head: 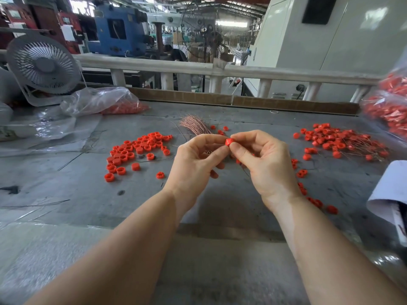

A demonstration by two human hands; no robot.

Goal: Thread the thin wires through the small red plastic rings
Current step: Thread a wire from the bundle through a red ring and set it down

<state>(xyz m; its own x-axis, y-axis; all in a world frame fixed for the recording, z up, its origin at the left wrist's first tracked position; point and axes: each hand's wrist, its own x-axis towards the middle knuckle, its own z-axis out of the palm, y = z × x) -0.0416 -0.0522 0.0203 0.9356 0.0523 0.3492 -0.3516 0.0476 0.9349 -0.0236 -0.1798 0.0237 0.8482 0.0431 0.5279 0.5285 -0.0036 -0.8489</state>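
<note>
Nearest, the grey table point(92, 194) lies bare across its near middle, a broad stretch of open surface under the two forearms, with only a few stray thin wires at the near left. At the near right edge a white sleeve point(389, 194) of another person reaches in.

Above the table's middle, the left hand point(193, 159) and right hand point(262, 159) meet fingertip to fingertip. Both pinch one red ring point(229, 142) between thumb and forefinger, the other fingers loosely curled below. Whether a wire passes through this ring cannot be told.

To the left of the hands lies a pile of loose red rings point(136, 148), well apart from the table's left edge. Scattered rings run from under the right hand toward the near right. To the right, a pile of rings with wires point(339, 142) spreads out, the wires trailing toward the right edge.

Just beyond the hands lies a bundle of copper-coloured wires point(195, 125), fanning toward the far side, partly hidden by the left hand.

Farther off, a clear plastic bag point(103, 102) holding red rings sits far left, beside a grey fan point(44, 64). Another bag of red parts point(389, 106) crowds the far right edge. A brown cardboard strip point(242, 100) lines the far edge, with a white railing point(264, 73) behind.
</note>
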